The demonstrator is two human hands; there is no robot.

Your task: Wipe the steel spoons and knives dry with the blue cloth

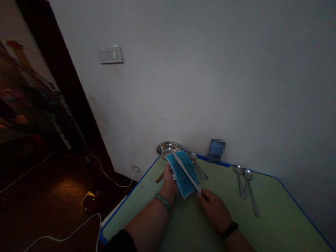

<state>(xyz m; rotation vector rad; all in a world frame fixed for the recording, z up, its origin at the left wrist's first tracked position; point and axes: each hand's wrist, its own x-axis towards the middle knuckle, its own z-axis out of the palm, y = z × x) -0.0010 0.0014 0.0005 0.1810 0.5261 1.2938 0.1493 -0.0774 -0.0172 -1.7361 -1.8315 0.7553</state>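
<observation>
Left hand [168, 185] clasps blue cloth [183, 178], fingers curled behind; right hand [214, 210] pinches end of pale strip [186, 171] (dark tip [206, 197] unclear, dim light); steel spoons [243, 182] on green tabletop [273, 210].

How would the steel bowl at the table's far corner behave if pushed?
The steel bowl looks thin-walled, so it is probably light for its size. Its smooth, shiny metal may slide easily on the green table. Sitting right at the corner, it could tip off if shoved.
</observation>
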